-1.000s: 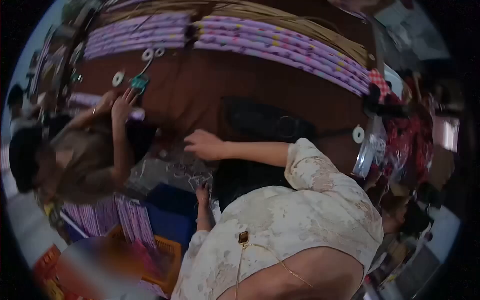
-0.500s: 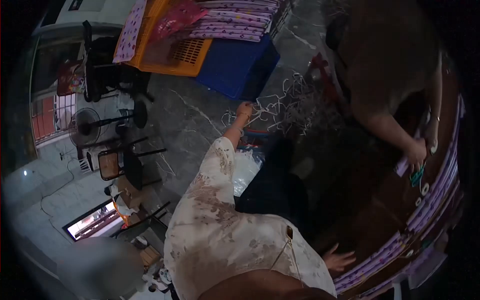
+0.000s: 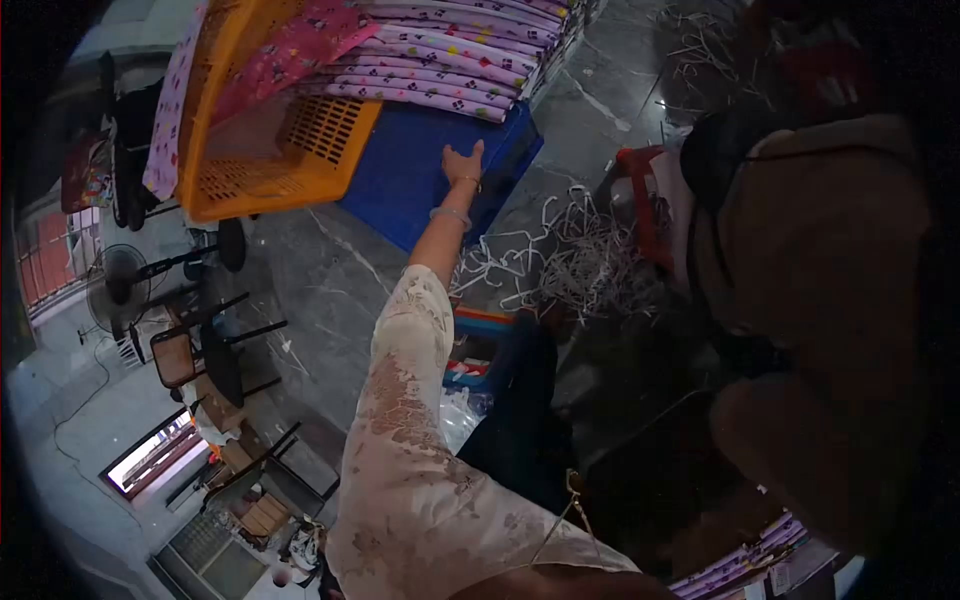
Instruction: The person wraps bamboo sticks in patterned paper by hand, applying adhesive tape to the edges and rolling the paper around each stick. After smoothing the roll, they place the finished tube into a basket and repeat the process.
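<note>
My left hand (image 3: pixel 463 163) is stretched out over the blue surface (image 3: pixel 385 165), with its fingers apart and nothing in them. Just beyond the fingertips is the stack of folded lilac patterned fabric pieces (image 3: pixel 430 65); I see no contact with it. An orange crate (image 3: pixel 270 185) holding pink patterned fabric (image 3: pixel 290 65) stands left of the stack. My right hand is out of view.
White hangers (image 3: pixel 500 262) and a heap of pale strips (image 3: pixel 595 265) lie on the grey floor (image 3: pixel 340 255). A person (image 3: pixel 830 220) bends at the right beside a red frame (image 3: pixel 645 200). Chairs (image 3: pixel 172 357) and a fan (image 3: pixel 120 280) stand left.
My left hand has moved from the white hangers up toward the lilac stack and opened. My right hand has left the view. The view has shifted, and the other person's hands no longer show.
</note>
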`<state>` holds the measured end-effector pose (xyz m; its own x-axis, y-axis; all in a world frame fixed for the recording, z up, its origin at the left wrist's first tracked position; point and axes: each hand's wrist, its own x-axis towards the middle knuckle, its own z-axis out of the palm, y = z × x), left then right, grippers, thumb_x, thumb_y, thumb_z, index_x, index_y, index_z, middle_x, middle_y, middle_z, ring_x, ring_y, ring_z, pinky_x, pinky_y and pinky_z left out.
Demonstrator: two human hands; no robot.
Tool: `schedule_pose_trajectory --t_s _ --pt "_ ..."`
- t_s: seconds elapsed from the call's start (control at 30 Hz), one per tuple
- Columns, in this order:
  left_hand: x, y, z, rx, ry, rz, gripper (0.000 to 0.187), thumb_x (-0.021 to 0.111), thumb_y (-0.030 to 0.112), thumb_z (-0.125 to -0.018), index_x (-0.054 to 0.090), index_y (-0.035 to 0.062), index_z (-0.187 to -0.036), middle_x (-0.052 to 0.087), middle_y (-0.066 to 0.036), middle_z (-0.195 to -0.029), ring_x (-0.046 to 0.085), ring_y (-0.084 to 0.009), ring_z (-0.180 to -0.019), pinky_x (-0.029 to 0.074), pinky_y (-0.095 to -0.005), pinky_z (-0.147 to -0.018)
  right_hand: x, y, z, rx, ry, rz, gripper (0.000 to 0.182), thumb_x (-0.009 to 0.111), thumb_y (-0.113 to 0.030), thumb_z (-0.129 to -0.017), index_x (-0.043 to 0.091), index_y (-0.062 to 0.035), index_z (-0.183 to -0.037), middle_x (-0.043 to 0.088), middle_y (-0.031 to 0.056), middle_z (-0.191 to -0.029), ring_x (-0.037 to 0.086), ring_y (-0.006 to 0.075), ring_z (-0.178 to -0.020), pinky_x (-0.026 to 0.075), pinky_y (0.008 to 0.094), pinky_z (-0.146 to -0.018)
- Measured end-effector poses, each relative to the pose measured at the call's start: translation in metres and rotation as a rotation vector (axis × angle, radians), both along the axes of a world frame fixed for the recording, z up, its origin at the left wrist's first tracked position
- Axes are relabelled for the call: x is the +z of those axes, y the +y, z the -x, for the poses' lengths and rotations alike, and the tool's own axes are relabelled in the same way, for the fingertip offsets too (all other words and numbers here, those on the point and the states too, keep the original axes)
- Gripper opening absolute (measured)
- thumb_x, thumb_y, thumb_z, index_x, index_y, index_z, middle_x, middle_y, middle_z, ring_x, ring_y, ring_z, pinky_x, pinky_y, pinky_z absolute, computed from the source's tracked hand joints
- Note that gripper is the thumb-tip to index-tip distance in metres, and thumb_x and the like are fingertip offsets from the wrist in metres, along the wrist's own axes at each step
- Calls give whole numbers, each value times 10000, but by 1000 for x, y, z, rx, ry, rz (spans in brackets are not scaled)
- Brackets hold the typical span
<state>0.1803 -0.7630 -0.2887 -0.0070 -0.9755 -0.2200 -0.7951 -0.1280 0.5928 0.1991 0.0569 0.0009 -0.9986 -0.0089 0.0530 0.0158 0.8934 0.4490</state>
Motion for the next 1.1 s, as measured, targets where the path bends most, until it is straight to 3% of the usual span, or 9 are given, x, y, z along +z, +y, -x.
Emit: schedule_pose_trajectory --t_s 0.13,0.23,0.37,0.4,0.57,0.7,0.8,0.97,1.1 --pt "-16 -69 65 362 75 -3 1108 693 633 -539 295 -151 -1214 372 -281 -1243 376 -359 -1168 353 -403 -958 -4 -7 2 -3 -5 -10 687 488 -504 -816 336 -34 -1294 310 211 -1305 395 335 -1120 373 482 -842" --pt "-19 -101 83 481 118 -108 1187 660 722 -468 336 -198 -1143 486 -290 -1095 503 -371 -1026 433 -420 -862 -7 -13 1 -14 0 -18 686 498 -497 -812 339 -31 -1289 317 211 -1297 400 336 -1113 378 479 -838" --pt "-121 -169 59 542 223 -225 983 788 599 -396 485 -118 -997 559 -243 -1012 589 -312 -897 506 -361 -714 -11 -16 -1 -20 0 -23 685 511 -488 -808 341 -26 -1284 325 211 -1286 406 337 -1103 384 474 -833" --pt "-86 -150 64 569 211 -268 939 818 554 -386 499 -100 -979 569 -237 -998 596 -293 -888 513 -342 -676 -10 -16 -2 -24 0 -24 684 514 -486 -806 342 -25 -1282 328 211 -1283 408 337 -1100 386 473 -832" --pt "-57 -129 57 585 805 -365 439 770 189 -598 552 1 -929 607 -110 -849 602 -218 -654 490 -329 -471 -4 -16 -8 -53 -16 -29 683 530 -475 -800 346 -20 -1275 339 211 -1270 416 339 -1087 394 468 -826" --pt "-44 -122 21 444 942 -703 338 703 114 -648 546 50 -940 585 -87 -843 593 -227 -750 525 -353 -576 -8 -11 -11 -73 -11 -18 682 542 -465 -795 349 -15 -1270 348 211 -1259 422 340 -1077 401 463 -821" --pt "-56 -106 15 447 1218 -548 303 687 112 -663 549 53 -927 584 -86 -823 597 -234 -725 531 -362 -591 -7 -10 -14 -88 -7 -20 681 552 -459 -792 351 -12 -1265 354 211 -1251 427 341 -1069 406 460 -817" --pt "-53 -110 21 512 1117 -597 233 669 86 -667 567 52 -874 586 -90 -810 593 -257 -726 524 -387 -613 -8 -4 -20 -94 5 -15 680 567 -447 -786 355 -6 -1258 366 211 -1238 435 342 -1056 414 454 -811" --pt "-54 -117 38 612 964 -580 246 641 264 -740 576 65 -868 578 -87 -755 572 -237 -636 476 -352 -511 -1 1 -22 -96 -4 -34 680 580 -438 -781 357 -2 -1252 375 211 -1227 442 344 -1046 420 450 -806"
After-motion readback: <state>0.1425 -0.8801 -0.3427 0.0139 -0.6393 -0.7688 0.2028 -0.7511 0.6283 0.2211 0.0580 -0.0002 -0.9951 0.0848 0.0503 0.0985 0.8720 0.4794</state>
